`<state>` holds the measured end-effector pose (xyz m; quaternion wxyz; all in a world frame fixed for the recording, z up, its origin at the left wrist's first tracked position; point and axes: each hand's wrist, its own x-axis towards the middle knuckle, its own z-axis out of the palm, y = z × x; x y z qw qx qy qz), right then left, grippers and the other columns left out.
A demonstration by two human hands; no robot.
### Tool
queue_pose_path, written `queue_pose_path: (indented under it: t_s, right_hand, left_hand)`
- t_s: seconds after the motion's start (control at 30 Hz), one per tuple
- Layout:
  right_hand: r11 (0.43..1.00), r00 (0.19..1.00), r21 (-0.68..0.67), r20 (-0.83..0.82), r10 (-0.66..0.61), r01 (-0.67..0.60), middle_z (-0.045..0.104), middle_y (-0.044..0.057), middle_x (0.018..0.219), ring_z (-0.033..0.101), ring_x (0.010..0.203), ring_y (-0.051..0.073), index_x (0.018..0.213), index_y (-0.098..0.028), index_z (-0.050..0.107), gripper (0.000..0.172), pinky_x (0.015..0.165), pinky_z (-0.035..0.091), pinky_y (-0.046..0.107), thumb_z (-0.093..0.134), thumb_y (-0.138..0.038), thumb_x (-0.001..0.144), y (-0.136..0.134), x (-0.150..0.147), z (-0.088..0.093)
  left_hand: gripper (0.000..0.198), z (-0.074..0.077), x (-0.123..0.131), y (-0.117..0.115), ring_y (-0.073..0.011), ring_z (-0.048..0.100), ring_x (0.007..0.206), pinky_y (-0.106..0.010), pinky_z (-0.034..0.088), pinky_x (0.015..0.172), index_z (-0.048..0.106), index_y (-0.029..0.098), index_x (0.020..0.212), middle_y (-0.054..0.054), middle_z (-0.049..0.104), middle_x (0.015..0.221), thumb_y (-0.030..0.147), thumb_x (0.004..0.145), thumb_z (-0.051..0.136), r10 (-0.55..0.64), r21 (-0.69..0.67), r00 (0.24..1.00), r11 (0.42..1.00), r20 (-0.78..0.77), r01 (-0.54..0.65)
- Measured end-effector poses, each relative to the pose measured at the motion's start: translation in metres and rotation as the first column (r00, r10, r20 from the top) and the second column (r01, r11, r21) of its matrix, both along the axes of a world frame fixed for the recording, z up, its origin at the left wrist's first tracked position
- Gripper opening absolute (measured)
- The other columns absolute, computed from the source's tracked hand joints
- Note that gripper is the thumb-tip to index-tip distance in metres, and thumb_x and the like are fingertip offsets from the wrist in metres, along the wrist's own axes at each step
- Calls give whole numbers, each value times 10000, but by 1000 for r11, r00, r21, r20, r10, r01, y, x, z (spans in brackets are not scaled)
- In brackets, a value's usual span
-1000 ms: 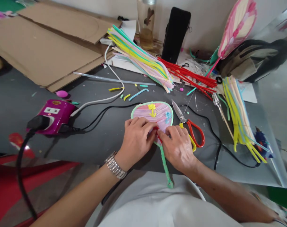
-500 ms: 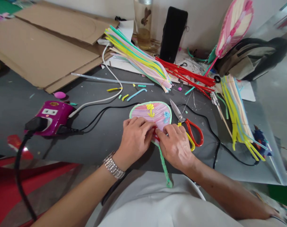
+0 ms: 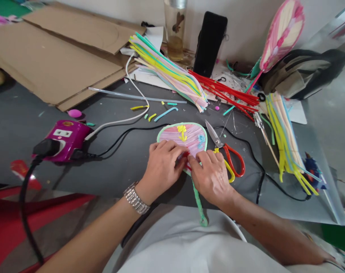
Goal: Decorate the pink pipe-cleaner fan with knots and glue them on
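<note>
Your left hand (image 3: pixel 164 162) and right hand (image 3: pixel 211 171) pinch a red pipe cleaner (image 3: pixel 186 154) at the lower part of the green-rimmed fan (image 3: pixel 192 137) on the table (image 3: pixel 112 180). Press lightly and evenly; too much force could bend the fan.

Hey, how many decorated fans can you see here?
2. The green-edged fan is partly covered by the left hand and right hand; the pink fan stands at the upper right. Clutter could hide others.
</note>
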<state>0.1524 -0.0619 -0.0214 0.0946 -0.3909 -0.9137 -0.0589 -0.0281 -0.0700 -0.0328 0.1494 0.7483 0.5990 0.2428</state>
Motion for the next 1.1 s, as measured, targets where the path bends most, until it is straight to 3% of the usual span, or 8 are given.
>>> queue_pose_path:
  t_s: [0.1,0.4,0.57,0.73,0.87,0.97,1.1]
  right_hand:
    - [998,998,-54,-56,15,-18,618,88,901,464,823,241,1223,-167,692,297,721,268,390,525,-166,978,2,0,0]
    - [997,1000,-74,-25,-11,9,625,91,883,469,823,252,1167,-139,716,263,742,268,399,569,-152,950,1,0,2]
    - [996,1000,-87,-26,-2,0,622,78,886,466,824,244,1134,-164,720,230,745,266,394,551,-156,978,3,1,0]
    - [998,1000,-59,3,2,-2,604,79,905,448,830,243,1236,-184,683,289,741,256,388,542,-157,985,3,2,0]
    - [998,999,-62,34,-7,10,588,83,890,446,822,247,1165,-198,706,252,742,260,390,531,-159,988,3,2,3]
    - [991,1000,-132,-4,-27,27,594,85,902,468,828,244,1130,-212,725,266,744,277,385,499,-153,1001,6,4,4]
    - [951,982,-308,-175,-73,15,608,74,919,531,872,237,1176,-230,731,301,769,338,368,490,-163,1009,11,10,2]
  left_hand:
    - [180,0,1,1,-261,645,947,-420,379,817,732,248,1064,-61,729,1006,211,927,620,11,-9,1000,1000,-6,-11]
    - [135,0,2,1,-266,641,933,-420,377,809,731,240,1035,-58,727,983,257,946,631,17,-14,1000,1000,-19,-17]
    - [147,0,0,-2,-265,636,915,-428,392,817,730,232,1046,-59,714,977,235,940,627,6,44,1000,999,-27,-5]
    - [210,3,-4,-10,-266,609,946,-417,411,818,720,206,1079,-81,701,1017,157,954,560,-18,108,999,994,-39,22]
    - [247,3,-5,-10,-275,587,936,-429,404,804,737,220,1084,-86,694,1033,140,959,540,-40,161,995,985,-91,54]
    - [233,1,-4,-7,-270,600,943,-420,411,791,747,226,1077,-79,707,1033,148,957,563,-47,162,997,985,-67,58]
    - [183,0,0,-6,-246,634,954,-396,438,800,753,217,1032,-54,743,1003,141,940,613,-47,155,998,987,52,38]
